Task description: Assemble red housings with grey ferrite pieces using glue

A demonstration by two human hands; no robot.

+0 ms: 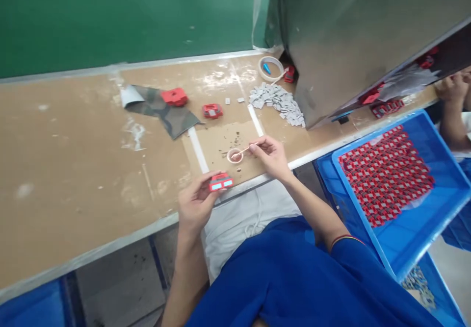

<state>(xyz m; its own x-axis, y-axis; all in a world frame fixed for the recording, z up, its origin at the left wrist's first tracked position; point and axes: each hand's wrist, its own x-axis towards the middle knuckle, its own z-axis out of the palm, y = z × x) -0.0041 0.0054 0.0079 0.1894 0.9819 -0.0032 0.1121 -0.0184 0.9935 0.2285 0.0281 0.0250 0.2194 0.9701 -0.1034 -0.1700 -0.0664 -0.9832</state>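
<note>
My left hand (196, 200) grips a red toy-like part (221, 182) with two pale blue rectangles on its side, at the table's front edge. A thin stick (246, 149) is pinched in my right hand (270, 158); its tip is inside a small round cup (235, 156) holding reddish stuff. Beyond the cup lies another red part (212, 111). Farther left, a red block (174, 97) rests on a camouflage-patterned cloth (150, 102). A heap of small grey-white pieces (275, 102) is at the right, with two loose pieces beside it.
A tape roll (271, 69) with a blue item inside stands behind the heap. A large grey panel (353, 37) rises at the right. Below it, a blue crate (437, 170) holds rows of red parts. Another person's hand (454, 89) shows at the far right.
</note>
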